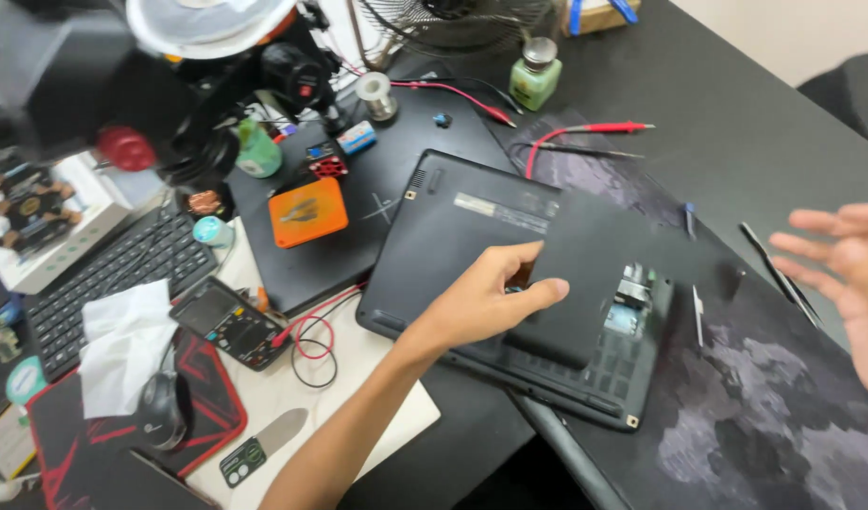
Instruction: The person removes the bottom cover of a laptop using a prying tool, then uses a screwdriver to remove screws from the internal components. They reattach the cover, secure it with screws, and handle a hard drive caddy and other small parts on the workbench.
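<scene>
Closest to the lens, the left hand (486, 300) comes in on a bare forearm from the bottom edge and rests on a black laptop (472, 222) that lies upside down on the dark desk (736, 113). Its fingers are curled over the near edge of a loose black cover panel (590, 274), thumb stretched along the panel's edge, pinching it lightly; the panel sits just right of the knuckles and runs away from them across the laptop's base. Past the panel's far end an opening shows bare metal parts (632, 293), well clear of the fingers. Off at the right edge the right hand (845, 274) hangs in the air, blurred, fingers spread and holding nothing, well apart from the laptop and above a grey patterned mat (755, 416). Between that hand and the laptop lie a slim black tool (779, 274) and a small screwdriver (697, 316). Behind the laptop, red probe leads (585, 129) cross the mat near a green bottle (535, 76). Left of the laptop sit an orange box (307, 212), a multimeter (228, 321) with looped red and black wires, a white tissue (122, 345), a mouse (160, 408) on a red-and-black pad, and a keyboard (113, 269).
</scene>
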